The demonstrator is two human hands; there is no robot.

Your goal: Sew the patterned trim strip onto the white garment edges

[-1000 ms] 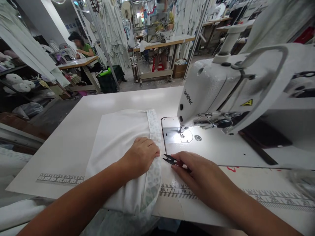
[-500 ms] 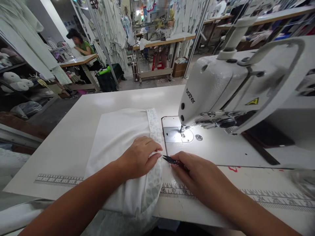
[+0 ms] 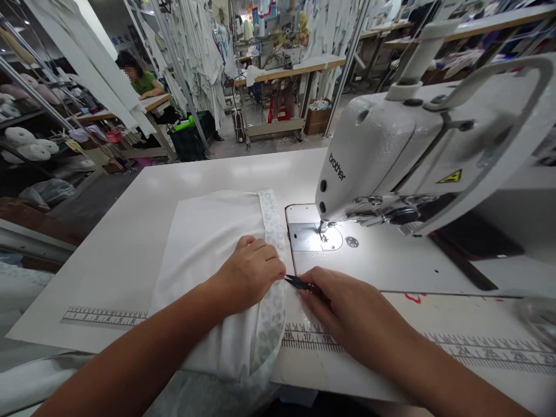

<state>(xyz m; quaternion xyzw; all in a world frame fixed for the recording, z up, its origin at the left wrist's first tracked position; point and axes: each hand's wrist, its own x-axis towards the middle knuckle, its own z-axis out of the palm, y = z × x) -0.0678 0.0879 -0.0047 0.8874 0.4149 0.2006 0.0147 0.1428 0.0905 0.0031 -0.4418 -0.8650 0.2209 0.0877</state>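
A white fabric piece (image 3: 208,243) with a pale patterned border strip (image 3: 273,231) lies on the white sewing table (image 3: 143,191). My left hand (image 3: 252,272) rests on it with curled fingers, pinching the border's edge. My right hand (image 3: 343,304) grips small black thread snips (image 3: 296,282), their blades closed and the tips touching the border edge right beside my left fingertips. The white Brother sewing machine (image 3: 391,150) stands just behind, its lit needle plate (image 3: 315,237) bare.
Printed ruler scales (image 3: 478,347) run along the table's front edge. Fabric hangs over the front edge toward me. Beyond are other work tables (image 3: 286,72), hanging white garments and a person in green (image 3: 139,81) seated at the far left.
The snips closed and moved slightly left to the border edge. My left fingers curled tighter on the edge. The view shifted a little.
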